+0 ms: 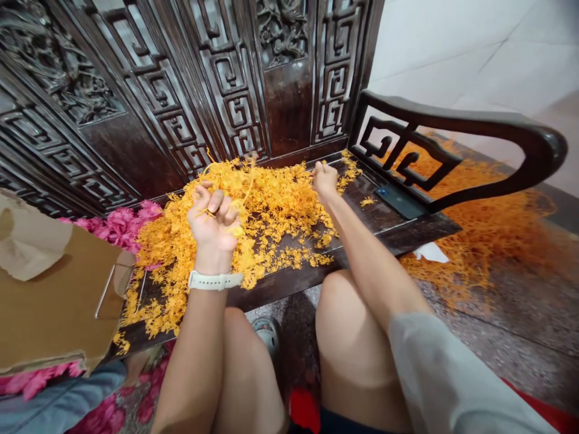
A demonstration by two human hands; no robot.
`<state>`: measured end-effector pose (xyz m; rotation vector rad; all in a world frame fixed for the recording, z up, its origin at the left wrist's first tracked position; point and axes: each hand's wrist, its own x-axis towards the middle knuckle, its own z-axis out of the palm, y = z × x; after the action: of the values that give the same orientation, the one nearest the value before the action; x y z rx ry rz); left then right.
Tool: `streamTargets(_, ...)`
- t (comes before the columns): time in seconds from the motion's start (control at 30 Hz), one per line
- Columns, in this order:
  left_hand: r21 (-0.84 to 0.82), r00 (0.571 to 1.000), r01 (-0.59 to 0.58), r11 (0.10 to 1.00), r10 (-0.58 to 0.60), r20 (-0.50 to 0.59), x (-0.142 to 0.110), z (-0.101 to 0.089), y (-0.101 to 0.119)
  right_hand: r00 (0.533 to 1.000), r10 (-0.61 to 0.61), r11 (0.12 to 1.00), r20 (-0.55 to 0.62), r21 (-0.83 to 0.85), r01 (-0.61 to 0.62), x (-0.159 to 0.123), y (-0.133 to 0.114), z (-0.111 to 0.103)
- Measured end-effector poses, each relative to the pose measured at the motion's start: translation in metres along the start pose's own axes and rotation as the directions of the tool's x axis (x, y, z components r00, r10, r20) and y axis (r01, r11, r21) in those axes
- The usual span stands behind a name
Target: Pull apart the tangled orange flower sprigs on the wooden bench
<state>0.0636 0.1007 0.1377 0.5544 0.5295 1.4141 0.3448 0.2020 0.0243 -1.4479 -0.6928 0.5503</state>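
Note:
A pile of small yellow artificial flowers (pixel 266 211) covers the seat of a dark carved wooden bench (pixel 398 232). My left hand (pixel 212 220), with a white watch band on the wrist, is raised over the pile in a fist, with yellow flower pieces and thin stems sticking out between the fingers. My right hand (pixel 324 179) reaches farther back to the rear right of the pile, its fingers closed and pinching yellow flower pieces. My bare knees are right in front of the bench's edge.
A dark phone (pixel 398 201) lies on the seat by the curved armrest (pixel 474 126). Pink flowers (pixel 120 223) lie at the left beside a cardboard box (pixel 58 301). An orange flower heap (pixel 479 235) spreads on the floor at right.

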Motion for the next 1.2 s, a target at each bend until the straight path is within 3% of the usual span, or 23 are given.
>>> streamTargets(0.13, -0.011, 0.999, 0.043, 0.999, -0.043, 0.002, 0.010, -0.009, 0.007, 0.959, -0.199, 0.964, 0.202, -0.135, 0.229, 0.001, 0.005, -0.015)
streamTargets(0.27, -0.016, 0.998, 0.060, 0.998, -0.059, 0.028, 0.018, -0.014, 0.001, 0.914, -0.234, 0.955, 0.333, -0.099, 0.281, -0.020, -0.012, 0.005)
streamTargets(0.37, 0.027, 0.999, 0.039, 0.999, -0.040, 0.016, 0.020, -0.015, -0.003, 0.856, -0.122, 0.992, 0.502, 0.048, 0.113, -0.048, -0.032, 0.022)
streamTargets(0.43, 0.064, 1.000, 0.004, 0.998, -0.003, -0.014, 0.021, -0.017, -0.006, 0.766, -0.040, 0.988, 0.641, 0.141, -0.067, -0.072, -0.045, 0.032)
streamTargets(0.53, 0.059, 0.998, -0.060, 0.996, 0.060, -0.002, 0.024, -0.020, -0.010, 0.622, -0.022, 0.944, 0.782, 0.221, -0.244, -0.106, -0.063, 0.042)
streamTargets(0.67, -0.007, 1.000, -0.014, 1.000, 0.014, 0.025, 0.024, -0.019, -0.016, 0.604, -0.059, 0.876, 0.794, 0.331, -0.349, -0.127, -0.075, 0.049)
streamTargets(0.8, 0.028, 0.996, 0.087, 0.996, -0.086, -0.025, 0.021, -0.015, -0.020, 0.549, -0.016, 0.863, 0.836, 0.289, -0.415, -0.122, -0.072, 0.048)
streamTargets(0.87, 0.038, 0.992, 0.125, 0.991, -0.125, 0.009, 0.022, -0.014, -0.021, 0.595, -0.012, 0.858, 0.803, 0.314, -0.407, -0.115, -0.069, 0.047)
streamTargets(0.97, 0.049, 0.985, 0.157, 0.986, -0.160, 0.062, 0.024, -0.014, -0.023, 0.739, 0.001, 0.831, 0.674, 0.411, -0.376, -0.103, -0.061, 0.051)
streamTargets(1.07, 0.096, 0.980, 0.195, 0.976, -0.197, 0.017, 0.018, -0.004, -0.027, 0.841, 0.081, 0.804, 0.536, 0.463, -0.373, -0.083, -0.046, 0.059)
streamTargets(1.2, 0.113, 0.969, 0.246, 0.963, -0.248, 0.001, -0.013, 0.020, -0.036, 0.957, 0.207, 0.866, 0.201, 0.418, -0.275, -0.033, -0.006, 0.052)
